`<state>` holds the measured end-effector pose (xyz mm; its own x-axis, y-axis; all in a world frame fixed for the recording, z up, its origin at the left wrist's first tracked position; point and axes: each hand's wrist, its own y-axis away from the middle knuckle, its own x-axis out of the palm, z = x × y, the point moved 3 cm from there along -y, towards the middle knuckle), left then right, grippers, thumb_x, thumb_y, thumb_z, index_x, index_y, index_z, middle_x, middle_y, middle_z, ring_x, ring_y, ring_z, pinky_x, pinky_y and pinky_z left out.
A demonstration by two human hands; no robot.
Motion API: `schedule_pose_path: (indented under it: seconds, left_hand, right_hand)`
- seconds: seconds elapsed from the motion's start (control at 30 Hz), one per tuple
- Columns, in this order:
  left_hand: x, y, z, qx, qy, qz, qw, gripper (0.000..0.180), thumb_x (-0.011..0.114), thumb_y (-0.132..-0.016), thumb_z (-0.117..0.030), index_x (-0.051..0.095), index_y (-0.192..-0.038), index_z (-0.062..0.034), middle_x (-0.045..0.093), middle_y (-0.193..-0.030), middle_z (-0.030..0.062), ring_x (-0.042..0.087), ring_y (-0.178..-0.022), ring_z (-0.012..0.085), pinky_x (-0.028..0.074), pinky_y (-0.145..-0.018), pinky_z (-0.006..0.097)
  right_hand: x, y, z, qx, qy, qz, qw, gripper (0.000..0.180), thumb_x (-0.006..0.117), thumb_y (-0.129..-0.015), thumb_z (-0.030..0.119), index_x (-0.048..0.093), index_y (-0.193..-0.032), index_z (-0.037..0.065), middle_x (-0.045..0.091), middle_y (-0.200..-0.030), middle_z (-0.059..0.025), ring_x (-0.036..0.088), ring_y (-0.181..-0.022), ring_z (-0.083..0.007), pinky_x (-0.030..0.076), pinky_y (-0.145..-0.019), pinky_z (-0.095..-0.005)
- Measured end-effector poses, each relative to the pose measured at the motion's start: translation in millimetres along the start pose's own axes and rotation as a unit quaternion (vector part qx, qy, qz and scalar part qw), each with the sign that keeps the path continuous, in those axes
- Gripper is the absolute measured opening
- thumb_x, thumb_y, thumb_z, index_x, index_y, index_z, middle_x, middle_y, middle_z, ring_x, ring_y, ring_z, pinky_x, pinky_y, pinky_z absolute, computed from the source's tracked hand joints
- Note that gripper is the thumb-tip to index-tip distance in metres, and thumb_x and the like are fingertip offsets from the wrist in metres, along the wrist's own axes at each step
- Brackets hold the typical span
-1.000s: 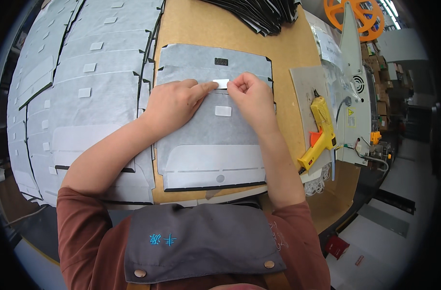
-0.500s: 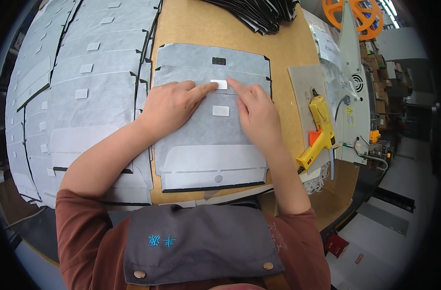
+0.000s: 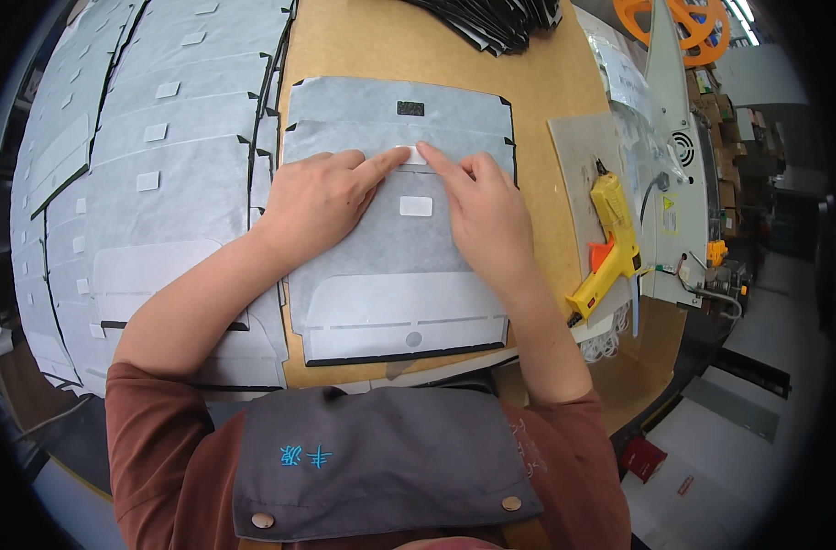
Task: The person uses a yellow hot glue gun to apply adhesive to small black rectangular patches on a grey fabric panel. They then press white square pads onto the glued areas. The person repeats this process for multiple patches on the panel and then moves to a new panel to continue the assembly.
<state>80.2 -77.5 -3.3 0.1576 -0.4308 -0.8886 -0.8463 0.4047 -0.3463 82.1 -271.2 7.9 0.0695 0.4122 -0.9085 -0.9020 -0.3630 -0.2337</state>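
Note:
A grey fabric panel (image 3: 367,255) with black edge trim lies flat in front of me on the tan board. My left hand (image 3: 322,197) rests on it from the left, index finger stretched to a small white rectangular patch (image 3: 417,157). From the right, my right hand (image 3: 493,215) puts its index fingertip on the same patch; its other fingers are partly curled. The fingertips cover part of that patch. A second white patch (image 3: 415,206) sits just below, and a dark rectangular patch (image 3: 410,108) is higher up. Neither hand grips anything.
Overlapping rows of similar grey panels (image 3: 180,211) cover the left side. A yellow hot glue gun (image 3: 613,243) lies on a grey sheet (image 3: 573,151) at the right, beside a machine (image 3: 670,211) with an orange reel (image 3: 688,27). Dark folded pieces (image 3: 496,20) are stacked at the back.
My right index fingertip has moved slightly left onto the white patch, closer to the left fingertip. The whole view has shifted slightly; the panel stays flat.

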Motion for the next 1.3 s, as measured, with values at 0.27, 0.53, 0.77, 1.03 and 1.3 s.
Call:
schedule_pose_path:
  seconds: [0.27, 0.53, 0.77, 1.03, 1.3]
  left_hand:
    - [1, 0, 1, 0.007, 0.005, -0.016, 1.000, 0.041, 0.067, -0.087, -0.014, 0.065, -0.126, -0.0244, 0.057, -0.066, -0.0016, 0.061, -0.057, 0.0177, 0.048, -0.049, 0.033]
    - [3, 0, 2, 0.000, 0.009, -0.027, 1.000, 0.038, 0.065, -0.088, -0.014, 0.066, -0.125, -0.0220, 0.057, -0.065, -0.0006, 0.061, -0.058, 0.0185, 0.048, -0.050, 0.034]
    - [3, 1, 3, 0.019, -0.016, 0.009, 1.000, 0.044, 0.065, -0.088, -0.013, 0.063, -0.130, -0.0219, 0.061, -0.070, -0.0003, 0.063, -0.061, 0.0179, 0.049, -0.051, 0.034]
    - [4, 2, 2, 0.018, -0.008, 0.009, 1.000, 0.041, 0.065, -0.089, -0.016, 0.061, -0.130, -0.0213, 0.062, -0.071, 0.0012, 0.064, -0.062, 0.0204, 0.049, -0.051, 0.035]
    - [-32, -18, 38, -0.184, -0.039, 0.100, 0.977, 0.053, 0.064, -0.092, -0.041, 0.048, -0.134, -0.0137, 0.069, -0.081, 0.0152, 0.068, -0.072, 0.0350, 0.053, -0.063, 0.045]
  right_hand:
    - [-3, -2, -2, -0.009, -0.001, 0.022, 1.000, 0.050, 0.056, -0.085, 0.001, 0.068, -0.125, 0.028, 0.052, -0.088, -0.0063, 0.057, -0.079, -0.0253, 0.051, -0.071, -0.0388]
    - [-8, -7, -8, -0.006, -0.035, 0.058, 0.998, 0.045, 0.057, -0.089, 0.006, 0.068, -0.126, 0.029, 0.053, -0.088, -0.0054, 0.059, -0.082, -0.0249, 0.052, -0.071, -0.0383]
    - [-9, -14, -10, 0.021, -0.013, 0.103, 0.994, 0.041, 0.057, -0.093, 0.011, 0.066, -0.128, 0.031, 0.054, -0.089, -0.0058, 0.061, -0.082, -0.0246, 0.052, -0.070, -0.0384]
    - [-12, -14, -9, -0.001, -0.002, 0.137, 0.991, 0.043, 0.060, -0.092, 0.014, 0.063, -0.131, 0.031, 0.055, -0.092, -0.0054, 0.061, -0.085, -0.0243, 0.052, -0.073, -0.0376]
    - [-27, -18, -69, 0.159, -0.078, -0.062, 0.982, 0.048, 0.072, -0.085, 0.025, 0.057, -0.122, -0.001, 0.060, -0.113, -0.0182, 0.059, -0.106, -0.0337, 0.048, -0.094, -0.0407]
